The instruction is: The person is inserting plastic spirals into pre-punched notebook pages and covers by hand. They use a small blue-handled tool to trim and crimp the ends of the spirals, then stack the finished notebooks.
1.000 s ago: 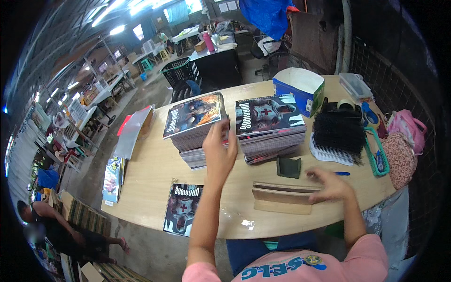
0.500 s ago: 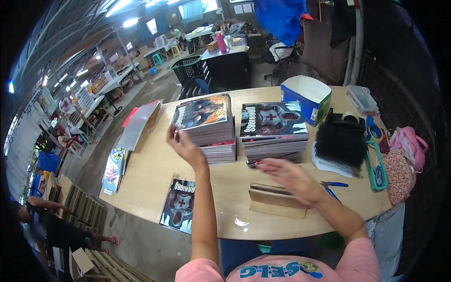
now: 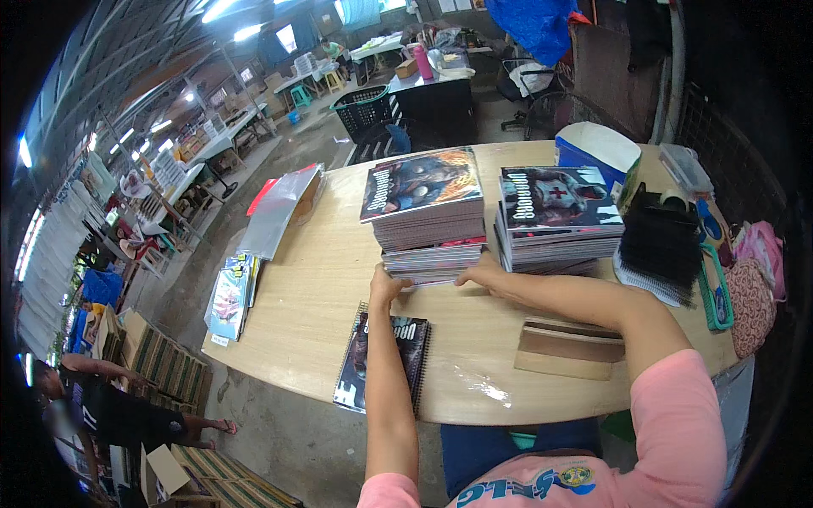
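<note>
- Notebook stack [image 3: 430,218] stands on the smooth table [image 3: 309,288], glossy-covered, finely layered at its sides.
- Left hand [image 3: 389,285] curls around its near left base corner, forearm extended.
- Right hand [image 3: 483,273] touches its near right base corner, elbow bent.
- Hidden fingertips: cannot tell whether either grips.

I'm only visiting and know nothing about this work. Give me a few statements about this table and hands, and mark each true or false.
1. The left hand and right hand are both at the base of the left-hand notebook stack. True.
2. The right hand holds the wooden stand. False: the wooden stand rests on the worktable.
3. A single spiral-bound notebook lies by the near edge. True.
4. The black binding coils lie left of both stacks. False: they lie to the right.
5. The blue carton stands beyond the right-hand notebook stack. True.
</note>
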The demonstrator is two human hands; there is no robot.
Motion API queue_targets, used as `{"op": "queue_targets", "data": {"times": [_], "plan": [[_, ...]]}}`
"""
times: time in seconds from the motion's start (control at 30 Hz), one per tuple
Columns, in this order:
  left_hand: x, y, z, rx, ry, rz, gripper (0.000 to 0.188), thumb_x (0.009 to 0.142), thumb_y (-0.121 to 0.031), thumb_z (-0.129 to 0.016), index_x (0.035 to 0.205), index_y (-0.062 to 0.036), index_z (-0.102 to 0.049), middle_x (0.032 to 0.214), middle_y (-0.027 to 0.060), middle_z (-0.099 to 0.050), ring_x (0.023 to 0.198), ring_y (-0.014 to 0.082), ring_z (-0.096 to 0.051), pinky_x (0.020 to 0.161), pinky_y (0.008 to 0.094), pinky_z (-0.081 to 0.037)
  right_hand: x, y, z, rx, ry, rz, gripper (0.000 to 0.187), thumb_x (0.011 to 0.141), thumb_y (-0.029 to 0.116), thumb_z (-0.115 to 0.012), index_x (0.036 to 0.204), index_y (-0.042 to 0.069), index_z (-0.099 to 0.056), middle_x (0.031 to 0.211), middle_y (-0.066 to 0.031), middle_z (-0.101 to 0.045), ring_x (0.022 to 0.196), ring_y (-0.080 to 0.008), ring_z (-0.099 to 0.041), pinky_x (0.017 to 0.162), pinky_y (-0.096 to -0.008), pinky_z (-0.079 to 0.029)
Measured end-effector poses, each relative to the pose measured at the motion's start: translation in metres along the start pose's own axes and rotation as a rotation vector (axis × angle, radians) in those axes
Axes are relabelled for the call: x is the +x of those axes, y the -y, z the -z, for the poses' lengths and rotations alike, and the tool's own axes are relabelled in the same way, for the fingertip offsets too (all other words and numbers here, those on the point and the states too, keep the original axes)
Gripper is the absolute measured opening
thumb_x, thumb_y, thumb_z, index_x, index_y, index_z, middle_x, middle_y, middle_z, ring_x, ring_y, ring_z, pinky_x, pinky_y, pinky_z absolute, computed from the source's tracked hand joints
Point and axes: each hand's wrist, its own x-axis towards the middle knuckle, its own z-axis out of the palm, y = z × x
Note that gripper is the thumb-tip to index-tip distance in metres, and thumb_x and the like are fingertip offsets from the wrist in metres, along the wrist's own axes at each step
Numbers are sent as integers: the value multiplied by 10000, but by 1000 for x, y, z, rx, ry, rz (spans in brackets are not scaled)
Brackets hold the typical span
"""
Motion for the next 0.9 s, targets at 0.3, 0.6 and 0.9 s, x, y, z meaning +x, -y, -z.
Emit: {"op": "queue_targets", "data": {"times": [0.3, 0.6, 0.9], "plan": [[28, 9, 21, -75, 224, 24, 492, 689, -23, -715, 1158, 70, -602, 1078, 181, -665, 982, 293, -632, 862, 369, -485, -2, 5, 10, 185, 185, 44, 758, 568, -36, -768, 1260, -80, -462, 1228, -171, -546, 1175, -279, -489, 1019, -335, -358], [33, -22, 40, 303, -508, -216, 523, 697, 6, -593, 1214, 74, -547, 1139, 230, -602, 1056, 364, -582, 944, 394, -441, 47, -2, -9, -34, 223, -40, 789, 680, 104, -771, 1356, -41, -391, 1330, -195, -500, 1286, -288, -414, 1052, -337, -341], [-134, -213, -30, -259, 140, -663, 521, 885, -263, -674, 1273, 39, -504, 1155, 179, -622, 1014, 246, -626, 851, 346, -514, -252, 71, 144, -950, 400, 317, 741, 780, 418, -723, 1340, 33, -428, 1247, -194, -551, 1106, -358, -579, 889, -432, -477]]}}
